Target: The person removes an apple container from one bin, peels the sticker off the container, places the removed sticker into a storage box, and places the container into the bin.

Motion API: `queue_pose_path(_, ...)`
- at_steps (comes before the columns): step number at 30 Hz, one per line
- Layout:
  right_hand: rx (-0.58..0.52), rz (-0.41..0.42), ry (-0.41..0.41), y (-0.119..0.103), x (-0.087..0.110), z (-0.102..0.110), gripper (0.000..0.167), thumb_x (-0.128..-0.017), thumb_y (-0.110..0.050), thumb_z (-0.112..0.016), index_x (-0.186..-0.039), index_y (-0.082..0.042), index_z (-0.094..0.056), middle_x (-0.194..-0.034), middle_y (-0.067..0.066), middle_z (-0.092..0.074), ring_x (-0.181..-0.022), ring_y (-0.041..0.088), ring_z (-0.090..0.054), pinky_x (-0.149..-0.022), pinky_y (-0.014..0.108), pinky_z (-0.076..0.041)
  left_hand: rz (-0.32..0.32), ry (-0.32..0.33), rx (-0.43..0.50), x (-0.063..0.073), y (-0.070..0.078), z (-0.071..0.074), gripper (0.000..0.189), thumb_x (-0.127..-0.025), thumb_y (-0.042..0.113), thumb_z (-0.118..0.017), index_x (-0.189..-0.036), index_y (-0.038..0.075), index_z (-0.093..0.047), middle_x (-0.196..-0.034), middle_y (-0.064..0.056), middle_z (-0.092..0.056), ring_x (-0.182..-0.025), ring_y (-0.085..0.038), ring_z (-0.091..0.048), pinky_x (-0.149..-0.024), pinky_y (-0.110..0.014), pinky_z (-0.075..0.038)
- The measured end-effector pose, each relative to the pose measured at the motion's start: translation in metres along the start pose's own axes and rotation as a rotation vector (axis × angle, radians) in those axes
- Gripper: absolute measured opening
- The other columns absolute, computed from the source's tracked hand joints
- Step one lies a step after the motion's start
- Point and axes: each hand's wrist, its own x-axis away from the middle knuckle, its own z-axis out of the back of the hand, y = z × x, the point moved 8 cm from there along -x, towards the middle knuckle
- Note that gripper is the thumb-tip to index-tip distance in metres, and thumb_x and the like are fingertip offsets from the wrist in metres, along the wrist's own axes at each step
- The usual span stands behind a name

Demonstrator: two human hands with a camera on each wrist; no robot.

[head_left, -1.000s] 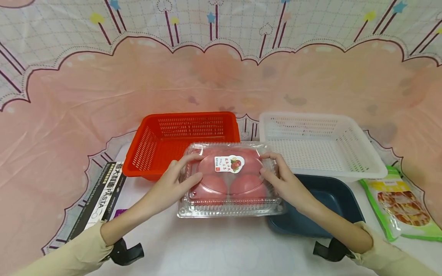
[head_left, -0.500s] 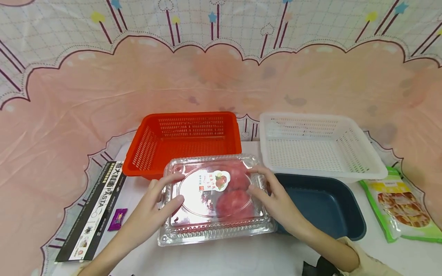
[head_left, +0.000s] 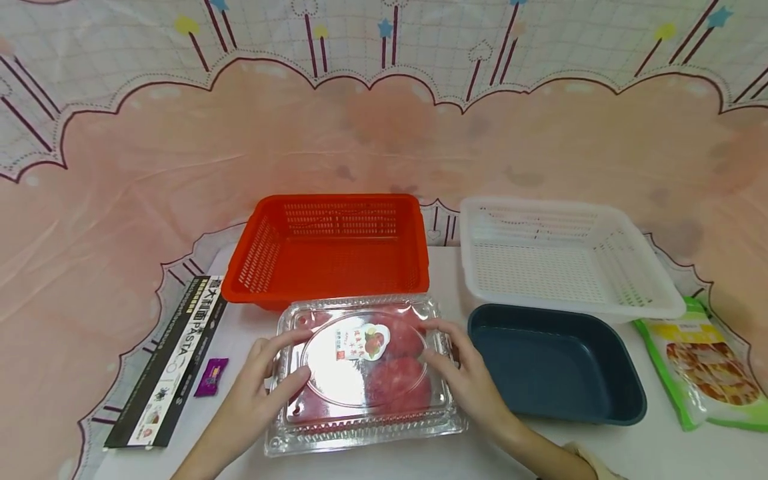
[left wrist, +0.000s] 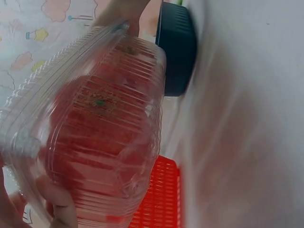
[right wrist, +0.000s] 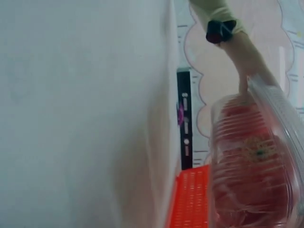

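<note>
A clear plastic box of apples [head_left: 396,383], with a white label on its lid, hangs a little above the table in front of the red basket. Several red fruits show through its ribbed side in the left wrist view. My left hand [head_left: 264,373] grips its left side, thumb and fingers on the lid's edge. From the right, my right hand [head_left: 465,373] grips the opposite side the same way. The undersides of both grips are hidden in the head view.
Behind stand the red basket [head_left: 240,287] and a white basket [head_left: 660,303]. A dark blue tray [head_left: 558,367] lies right of the box. At left are a black-and-white pasta box [head_left: 168,367] and a purple wrapped sweet [head_left: 211,377]; a green food bag [head_left: 708,367] lies far right.
Both hands have brought the box of apples towards the front of the table and slightly left, uncovering the red basket and the blue tray. The head view has shifted slightly.
</note>
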Motion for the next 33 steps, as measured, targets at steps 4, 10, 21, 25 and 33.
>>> queue_pose_path(4,-0.079,-0.013,0.029,0.009,0.002,-0.007,0.035,-0.093,-0.009,-0.058,-0.127,-0.017,-0.056,-0.134,-0.001,-0.054,-0.123,0.001,-0.046,-0.104,0.025,-0.037,0.012,0.024,0.024,0.002,-0.011,-0.004,0.046,-0.092,0.024,-0.064,-0.135,0.034,-0.05,-0.112,0.003,-0.049,-0.104,-0.001,-0.039,-0.087,-0.04,-0.043)
queue_pose_path(10,-0.157,-0.048,0.055,0.02,0.003,-0.018,0.034,-0.093,-0.007,-0.056,-0.126,-0.013,-0.056,-0.134,0.002,-0.052,-0.128,0.0,-0.042,-0.103,0.014,-0.032,0.023,0.03,0.045,0.004,-0.026,-0.009,0.044,-0.093,0.023,-0.062,-0.135,0.032,-0.052,-0.119,0.004,-0.052,-0.108,-0.003,-0.041,-0.09,-0.043,-0.043)
queue_pose_path(21,-0.199,-0.162,0.095,0.046,-0.007,-0.032,0.034,-0.093,-0.008,-0.055,-0.124,-0.02,-0.059,-0.135,-0.002,-0.051,-0.131,0.013,-0.034,-0.111,0.031,-0.026,0.003,0.033,0.005,-0.01,-0.05,-0.01,0.043,-0.093,0.023,-0.062,-0.135,0.028,-0.053,-0.112,0.001,-0.053,-0.101,-0.001,-0.041,-0.086,-0.035,-0.042)
queue_pose_path(25,-0.202,-0.162,0.091,0.048,-0.01,-0.034,0.034,-0.093,-0.008,-0.054,-0.124,-0.019,-0.059,-0.135,-0.001,-0.051,-0.132,0.015,-0.033,-0.114,0.041,-0.023,0.021,0.027,0.035,-0.013,-0.054,-0.011,0.043,-0.093,0.023,-0.061,-0.135,0.027,-0.053,-0.114,0.0,-0.053,-0.104,-0.001,-0.041,-0.088,-0.037,-0.042)
queue_pose_path(33,-0.22,-0.152,0.08,0.051,-0.012,-0.034,0.033,-0.094,-0.008,-0.053,-0.125,-0.016,-0.058,-0.138,0.004,-0.05,-0.139,0.021,-0.029,-0.118,0.051,-0.016,0.029,0.008,0.082,-0.017,-0.06,-0.016,0.042,-0.094,0.023,-0.059,-0.136,0.025,-0.051,-0.128,-0.001,-0.052,-0.11,-0.003,-0.04,-0.092,-0.046,-0.042)
